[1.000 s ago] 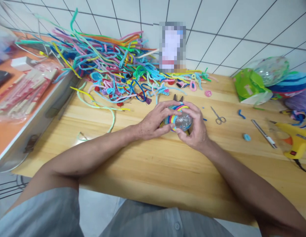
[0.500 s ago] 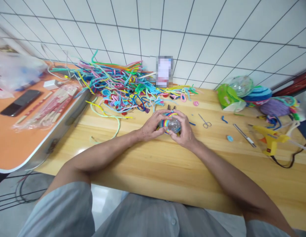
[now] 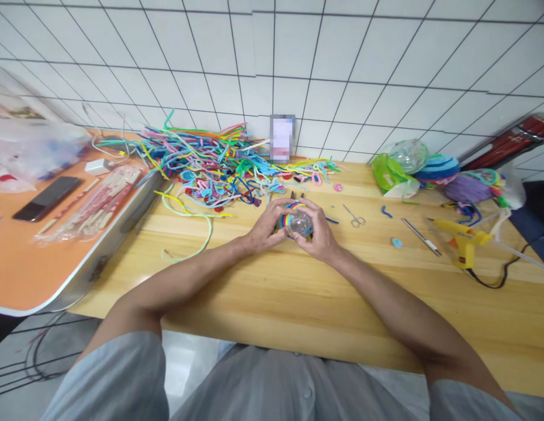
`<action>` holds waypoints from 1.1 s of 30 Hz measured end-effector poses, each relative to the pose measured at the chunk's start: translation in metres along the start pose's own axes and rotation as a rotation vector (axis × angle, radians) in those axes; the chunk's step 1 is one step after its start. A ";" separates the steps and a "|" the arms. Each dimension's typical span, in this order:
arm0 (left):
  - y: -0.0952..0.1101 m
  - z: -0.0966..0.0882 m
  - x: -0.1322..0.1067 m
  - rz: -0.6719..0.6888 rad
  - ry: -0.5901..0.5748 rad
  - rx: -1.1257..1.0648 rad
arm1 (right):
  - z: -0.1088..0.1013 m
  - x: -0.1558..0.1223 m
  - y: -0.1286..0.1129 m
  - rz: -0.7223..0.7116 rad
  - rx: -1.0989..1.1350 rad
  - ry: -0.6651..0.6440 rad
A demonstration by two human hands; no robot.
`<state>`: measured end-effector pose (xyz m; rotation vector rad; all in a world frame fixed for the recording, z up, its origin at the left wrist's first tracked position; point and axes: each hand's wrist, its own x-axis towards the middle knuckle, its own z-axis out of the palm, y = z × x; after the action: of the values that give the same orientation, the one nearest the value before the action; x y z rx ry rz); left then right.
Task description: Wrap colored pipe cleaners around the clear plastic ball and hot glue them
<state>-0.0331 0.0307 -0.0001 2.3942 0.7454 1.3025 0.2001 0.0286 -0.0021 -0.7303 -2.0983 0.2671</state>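
Note:
Both hands are closed around a clear, rounded plastic piece (image 3: 301,223) wrapped in rings of rainbow-coloured pipe cleaner, which looks like part of a bottle. My left hand (image 3: 270,227) grips its left side, thumb toward me. On the right side, my right hand (image 3: 319,234) curls over the top and front. The fingers cover much of the coloured wrapping. Just beyond the fingertips lie the dark tips of a tool (image 3: 297,195), the rest of it hidden. A short blue pipe cleaner (image 3: 332,220) and small scissors (image 3: 354,216) lie to the right.
A tangled heap of pipe cleaners (image 3: 210,158) lies at the back left, beside a phone (image 3: 282,139) propped on the wall. To the right are a utility knife (image 3: 421,237), a yellow glue gun (image 3: 467,240) and a green packet (image 3: 392,175). An orange table (image 3: 17,257) adjoins on the left.
The head view has tilted up and shifted slightly right, so the table scene sits a little lower and to the left. Both hands keep their hold on the wrapped plastic piece.

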 end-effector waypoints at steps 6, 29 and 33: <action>0.000 -0.001 0.001 -0.006 -0.017 -0.024 | -0.002 0.001 -0.003 0.013 0.009 -0.004; 0.012 -0.003 -0.003 -0.017 -0.013 -0.055 | -0.009 0.001 -0.006 -0.038 0.036 -0.009; 0.013 -0.001 -0.003 -0.017 0.000 -0.043 | -0.008 0.002 -0.004 -0.037 0.040 -0.003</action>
<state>-0.0318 0.0187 0.0046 2.3489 0.7284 1.2985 0.2036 0.0257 0.0054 -0.6664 -2.1017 0.2894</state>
